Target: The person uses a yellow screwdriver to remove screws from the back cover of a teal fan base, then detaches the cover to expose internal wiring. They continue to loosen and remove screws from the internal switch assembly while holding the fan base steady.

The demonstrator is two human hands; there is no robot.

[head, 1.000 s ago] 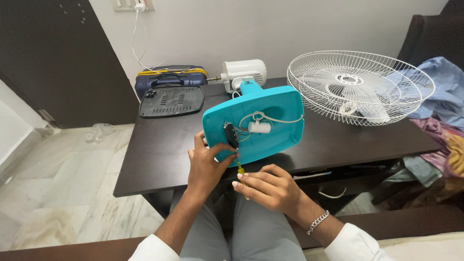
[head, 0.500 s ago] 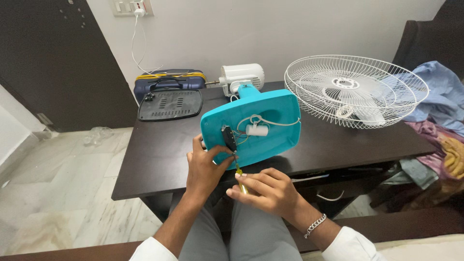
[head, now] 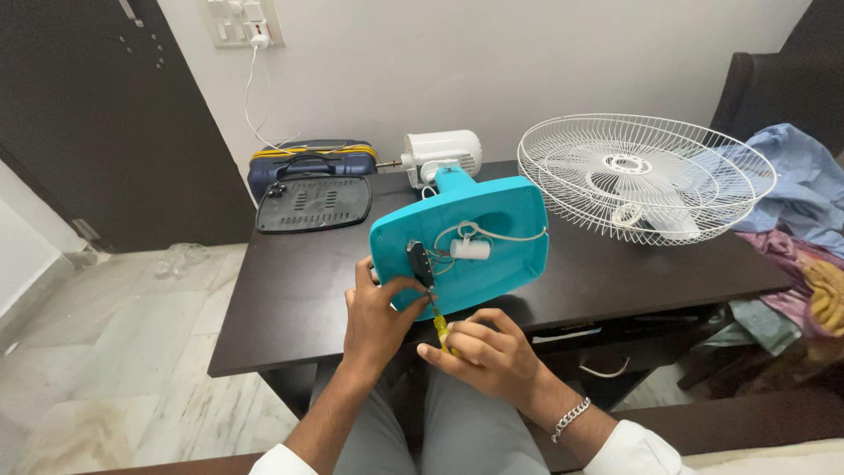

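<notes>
Item: fan base (head: 466, 237), turquoise plastic, tipped up on its edge at the near side of the dark table (head: 281, 299), hollow underside facing me. I judge it light for its size and stiff, a moulded shell with smooth walls that could slide under a loose grip. Best hold, as I read it, is the thick outer rim, away from the wiring.

Fittings inside: a small black switch block (head: 419, 262) at lower left, a white cylinder part (head: 470, 249) near the middle, thin white wires (head: 492, 234) looping between them. I rate these fragile; they are not places to pull or press.

Left hand (head: 374, 317): fingers curled around the lower left rim of the base, thumb lying against the black block, steadying the shell.

Right hand (head: 488, 352): closed in a pinch on a small screwdriver (head: 438, 324) with a yellow handle, its tip reaching up to the underside just below the black block. The handle is thin and smooth, so I expect it to roll easily between the fingers.

Also on the table: white fan motor (head: 444, 154) behind the base, joined to its neck; white wire fan guard (head: 642, 176) lying to the right, well apart; black vented cover plate (head: 312, 202) to the left rear.

Beyond the table: a dark case (head: 308, 160) with yellow trim against the wall; crumpled cloths (head: 791, 229) at far right.
</notes>
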